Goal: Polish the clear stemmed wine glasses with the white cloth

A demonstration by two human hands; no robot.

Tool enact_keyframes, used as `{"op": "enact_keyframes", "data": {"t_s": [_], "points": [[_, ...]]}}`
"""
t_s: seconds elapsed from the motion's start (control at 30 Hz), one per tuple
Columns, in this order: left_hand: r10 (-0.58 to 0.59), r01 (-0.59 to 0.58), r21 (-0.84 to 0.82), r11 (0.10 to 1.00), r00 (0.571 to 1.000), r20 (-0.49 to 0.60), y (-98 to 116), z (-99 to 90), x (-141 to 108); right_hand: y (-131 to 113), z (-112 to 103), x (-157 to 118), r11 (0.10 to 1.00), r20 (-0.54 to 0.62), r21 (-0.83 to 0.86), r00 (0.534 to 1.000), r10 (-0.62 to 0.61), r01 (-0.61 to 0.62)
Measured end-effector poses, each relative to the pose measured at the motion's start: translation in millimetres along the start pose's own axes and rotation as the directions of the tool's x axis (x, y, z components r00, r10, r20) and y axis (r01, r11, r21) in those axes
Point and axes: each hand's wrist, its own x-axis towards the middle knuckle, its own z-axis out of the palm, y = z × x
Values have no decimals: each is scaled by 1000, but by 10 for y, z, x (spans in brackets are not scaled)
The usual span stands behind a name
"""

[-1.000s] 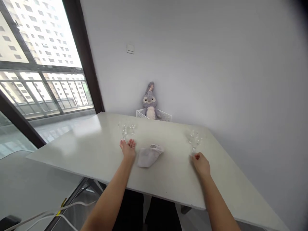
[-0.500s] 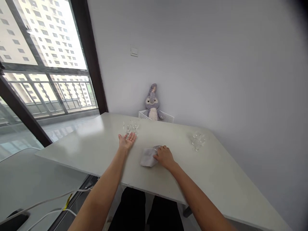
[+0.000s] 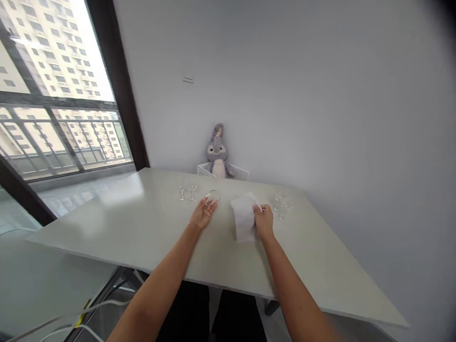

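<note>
A clear stemmed glass [image 3: 213,195] is in my left hand [image 3: 204,213], its round rim facing up above my fingers. My right hand [image 3: 264,221] pinches a white cloth [image 3: 244,217], which hangs down over the table in front of it. Two more clear stemmed glasses [image 3: 192,192] stand on the table to the left of my left hand. Beyond my right hand is a cluster of several clear glasses [image 3: 283,203]; their outlines overlap, so I cannot tell them apart.
The pale table [image 3: 149,223] reaches back to a grey wall. A white perforated basket [image 3: 242,174] with a grey plush toy [image 3: 218,154] stands at its far edge. A dark-framed window [image 3: 121,85] is at the left, with white cables [image 3: 96,304] below.
My left hand has picked up a glass from the group at the left and moved right. My right hand has lifted the cloth off the table, and it has unfolded.
</note>
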Motion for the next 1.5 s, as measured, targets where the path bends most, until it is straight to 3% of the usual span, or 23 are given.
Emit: {"op": "enact_keyframes", "data": {"t_s": [0.07, 0.13, 0.23, 0.33, 0.4, 0.5, 0.57, 0.73, 0.9, 1.07, 1.23, 1.33, 1.43, 1.5], "points": [[-18, 14, 50, 999, 996, 85, -184, 32, 1, -44, -61, -12, 999, -76, 31, 997, 15, -13], [-37, 25, 95, 995, 991, 132, -333, 45, -10, -117, -50, -106, 997, -49, -14, 996, -80, 79], [-48, 23, 147, 989, 984, 171, -466, 32, -37, -214, 108, -334, 957, 151, -71, 951, -268, 281], [-24, -10, 194, 981, 985, 170, -496, -15, -50, -247, 317, -518, 919, 314, 88, 865, -392, 385], [6, -38, 208, 977, 988, 152, -487, -48, -47, -237, 400, -556, 894, 341, 294, 836, -430, 340], [13, -46, 216, 975, 988, 151, -473, -68, -39, -188, 411, -497, 787, 367, 604, 832, -416, 127], [-5, -35, 231, 972, 985, 170, -472, -58, -42, -142, 383, -434, 715, 413, 699, 822, -391, -11], [-4, -56, 283, 957, 978, 208, -469, -3, -78, -25, 387, -371, 759, 521, 635, 806, -283, -144], [-24, -73, 388, 919, 971, 240, -458, 29, -143, 43, 451, -357, 805, 553, 588, 763, -335, -73], [-92, -60, 544, 837, 964, 248, -468, 35, -172, 103, 455, -331, 860, 567, 509, 752, -335, -1], [-36, -129, 692, 710, 975, 219, -483, 10, -141, 107, 437, -366, 875, 589, 484, 736, -333, 8], [-28, -141, 713, 687, 975, 220, -490, 20, -167, 63, 410, -394, 801, 582, 584, 755, -303, -129], [-100, -95, 643, 760, 960, 261, -484, 50, -230, 22, 363, -395, 644, 595, 683, 773, -218, -344], [-154, -67, 604, 794, 939, 307, -473, 61, -261, 9, 333, -402, 590, 622, 688, 762, -181, -423]]}}
